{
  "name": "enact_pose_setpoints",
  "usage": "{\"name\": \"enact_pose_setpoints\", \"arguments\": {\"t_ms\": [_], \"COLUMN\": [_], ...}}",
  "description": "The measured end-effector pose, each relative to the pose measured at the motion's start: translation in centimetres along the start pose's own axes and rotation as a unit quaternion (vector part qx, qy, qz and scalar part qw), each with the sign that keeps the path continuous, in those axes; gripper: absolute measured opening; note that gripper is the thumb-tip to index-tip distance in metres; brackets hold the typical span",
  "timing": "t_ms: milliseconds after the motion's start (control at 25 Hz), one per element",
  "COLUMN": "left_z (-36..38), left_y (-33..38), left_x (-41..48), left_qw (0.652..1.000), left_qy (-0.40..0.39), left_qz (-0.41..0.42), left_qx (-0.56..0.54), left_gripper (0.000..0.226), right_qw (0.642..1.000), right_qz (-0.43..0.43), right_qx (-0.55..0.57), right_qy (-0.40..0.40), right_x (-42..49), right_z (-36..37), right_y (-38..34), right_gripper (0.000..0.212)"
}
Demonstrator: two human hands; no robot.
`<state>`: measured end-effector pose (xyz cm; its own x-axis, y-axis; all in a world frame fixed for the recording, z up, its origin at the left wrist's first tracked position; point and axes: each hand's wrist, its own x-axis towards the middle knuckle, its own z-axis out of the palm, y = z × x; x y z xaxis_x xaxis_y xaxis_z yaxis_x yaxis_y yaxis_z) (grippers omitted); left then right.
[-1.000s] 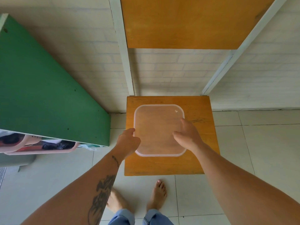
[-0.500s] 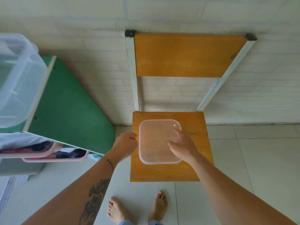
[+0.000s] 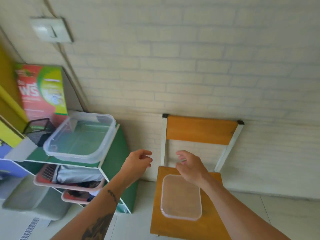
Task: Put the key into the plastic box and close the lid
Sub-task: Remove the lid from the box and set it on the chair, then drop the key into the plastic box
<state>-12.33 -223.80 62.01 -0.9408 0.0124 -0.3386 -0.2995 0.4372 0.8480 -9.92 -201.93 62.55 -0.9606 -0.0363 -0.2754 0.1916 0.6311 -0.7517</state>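
Note:
The clear plastic lid [image 3: 181, 198] lies flat on the seat of an orange wooden chair [image 3: 174, 227]. The clear plastic box [image 3: 81, 137] stands without a lid on top of a green shelf unit [image 3: 119, 141] at the left. My left hand [image 3: 137, 161] hovers in the air between the shelf and the chair, fingers loosely curled and holding nothing. My right hand [image 3: 189, 167] is raised above the lid's far edge, fingers apart and empty. I see no key anywhere.
A red and green carton [image 3: 41, 92] and a black mesh holder [image 3: 39, 132] stand behind the box. Pink trays [image 3: 67, 182] with clothes fill the shelf below. The brick-pattern wall [image 3: 190, 66] is straight ahead, with tiled floor [image 3: 285, 210] at the right.
Both hands let go of the lid and rose off the chair seat. The view swung up and to the left, bringing the plastic box and shelf top into sight.

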Motion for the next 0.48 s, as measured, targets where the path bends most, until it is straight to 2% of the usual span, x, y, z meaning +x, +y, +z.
{"name": "enact_pose_setpoints", "arguments": {"t_ms": [240,480], "left_z": [-7.0,-16.0], "left_y": [0.4,-3.5], "left_x": [-2.9,-3.7], "left_qw": [0.995,0.983], "left_qy": [0.083,0.158], "left_qz": [0.033,0.022], "left_qx": [-0.052,-0.093], "left_gripper": [0.027,0.028], "right_qw": [0.995,0.992], "right_qz": [-0.096,-0.123], "right_qx": [-0.003,-0.031], "right_qy": [-0.011,-0.024], "right_x": [1.6,3.4], "right_z": [1.8,7.8], "right_y": [-7.6,-14.6], "right_gripper": [0.048,0.051]}}
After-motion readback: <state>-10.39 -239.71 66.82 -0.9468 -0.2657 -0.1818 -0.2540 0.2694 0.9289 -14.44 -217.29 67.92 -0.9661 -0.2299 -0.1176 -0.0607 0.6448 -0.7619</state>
